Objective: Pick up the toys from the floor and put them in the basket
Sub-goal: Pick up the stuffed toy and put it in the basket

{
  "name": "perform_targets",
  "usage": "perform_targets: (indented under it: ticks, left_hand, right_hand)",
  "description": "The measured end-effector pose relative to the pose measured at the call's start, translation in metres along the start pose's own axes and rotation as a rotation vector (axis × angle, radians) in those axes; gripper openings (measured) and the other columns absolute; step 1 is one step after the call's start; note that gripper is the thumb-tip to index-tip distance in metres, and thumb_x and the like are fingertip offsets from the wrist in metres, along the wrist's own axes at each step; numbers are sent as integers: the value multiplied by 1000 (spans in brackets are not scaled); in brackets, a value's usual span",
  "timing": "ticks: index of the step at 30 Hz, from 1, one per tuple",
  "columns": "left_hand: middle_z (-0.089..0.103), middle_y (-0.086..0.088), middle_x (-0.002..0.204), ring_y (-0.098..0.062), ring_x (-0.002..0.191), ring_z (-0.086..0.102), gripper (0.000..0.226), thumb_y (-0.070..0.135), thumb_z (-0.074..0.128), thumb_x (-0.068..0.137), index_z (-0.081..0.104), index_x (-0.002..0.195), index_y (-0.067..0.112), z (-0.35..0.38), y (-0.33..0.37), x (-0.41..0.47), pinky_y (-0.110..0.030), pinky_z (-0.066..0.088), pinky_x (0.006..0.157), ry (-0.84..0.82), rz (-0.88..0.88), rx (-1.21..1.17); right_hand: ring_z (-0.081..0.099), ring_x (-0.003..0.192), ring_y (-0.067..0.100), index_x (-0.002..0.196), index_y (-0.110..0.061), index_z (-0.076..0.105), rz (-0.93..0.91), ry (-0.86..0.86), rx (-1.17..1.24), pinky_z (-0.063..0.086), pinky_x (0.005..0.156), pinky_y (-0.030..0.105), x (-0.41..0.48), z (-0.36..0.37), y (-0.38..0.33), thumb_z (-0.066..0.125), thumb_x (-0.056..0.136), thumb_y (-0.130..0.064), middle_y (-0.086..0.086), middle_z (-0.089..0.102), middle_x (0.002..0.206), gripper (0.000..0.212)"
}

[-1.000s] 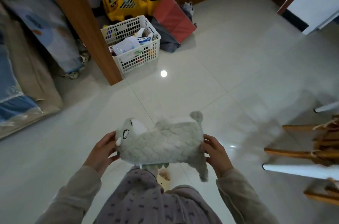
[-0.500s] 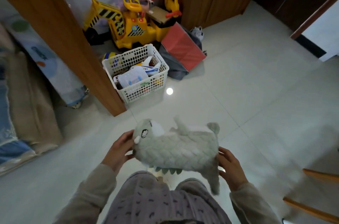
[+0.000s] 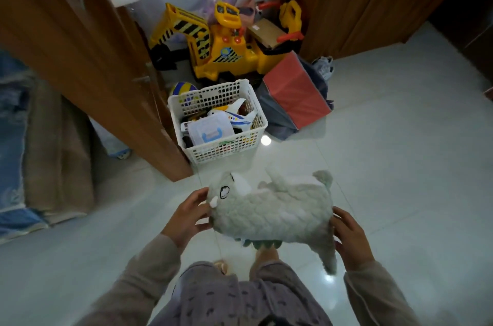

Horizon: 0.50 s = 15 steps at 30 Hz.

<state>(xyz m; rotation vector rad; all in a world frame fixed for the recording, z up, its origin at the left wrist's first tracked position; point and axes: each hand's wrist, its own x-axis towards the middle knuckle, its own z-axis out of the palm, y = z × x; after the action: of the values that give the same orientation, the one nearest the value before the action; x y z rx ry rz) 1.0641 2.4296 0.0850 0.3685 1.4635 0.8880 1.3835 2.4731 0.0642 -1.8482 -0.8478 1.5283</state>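
I hold a pale grey plush dinosaur [image 3: 274, 208] sideways in front of my legs, above the floor. My left hand [image 3: 186, 215] grips its head end and my right hand [image 3: 349, 239] grips its tail end. The white plastic basket [image 3: 253, 105] stands on the tiled floor just beyond the plush, against a wooden door. Inside it lie a white toy plane [image 3: 236, 116], a small clear box [image 3: 209, 131] and other toys.
A wooden door [image 3: 88, 59] stands left of the basket. Behind the basket are a yellow ride-on excavator [image 3: 213, 45], a striped ball [image 3: 181, 88] and a red bag [image 3: 296, 91]. Folded blankets [image 3: 40, 144] lie at the left. Open tiled floor [image 3: 400, 152] spreads to the right.
I have moved closer to the basket, which now lies just beyond the plush. Both hands keep the same hold on the plush. The chair at the right has left the view.
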Motion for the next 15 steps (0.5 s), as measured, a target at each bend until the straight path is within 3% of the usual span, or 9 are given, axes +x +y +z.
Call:
perform_targets:
  ticks: [4, 7, 12, 15]
  left_hand:
    - [56, -8, 125, -23, 96, 57, 35, 13, 53, 92, 51, 127, 16, 9, 16, 24, -33, 53, 73, 100, 1, -7]
    - [55, -9, 126, -26, 100, 56, 36, 13, 53, 92, 51, 128, 14, 16, 28, 42, -34, 53, 75, 174, 3, -41]
    - [60, -5, 109, -19, 89, 57, 26, 8, 50, 92, 58, 112, 23, 23, 46, 66, -31, 51, 68, 307, 20, -177]
    - [62, -1, 100, -18, 85, 58, 30, 4, 48, 91, 60, 101, 30, 22, 55, 77, -30, 51, 66, 371, 19, -237]
  right_hand:
    - [56, 109, 36, 107, -12, 58, -12, -102, -107, 49, 88, 51, 53, 11, -43, 49, 92, -3, 16, 61, 113, 20]
    - [56, 111, 39, 105, -12, 58, -9, -182, -164, 48, 93, 53, 89, 19, -76, 50, 92, -2, 20, 61, 116, 19]
    - [58, 103, 34, 96, -19, 60, 44, -335, -210, 52, 75, 38, 138, 40, -122, 51, 93, -6, 18, 62, 110, 17]
    - [58, 102, 33, 94, -20, 60, 50, -379, -249, 51, 75, 37, 160, 58, -144, 50, 93, -5, 15, 62, 106, 18]
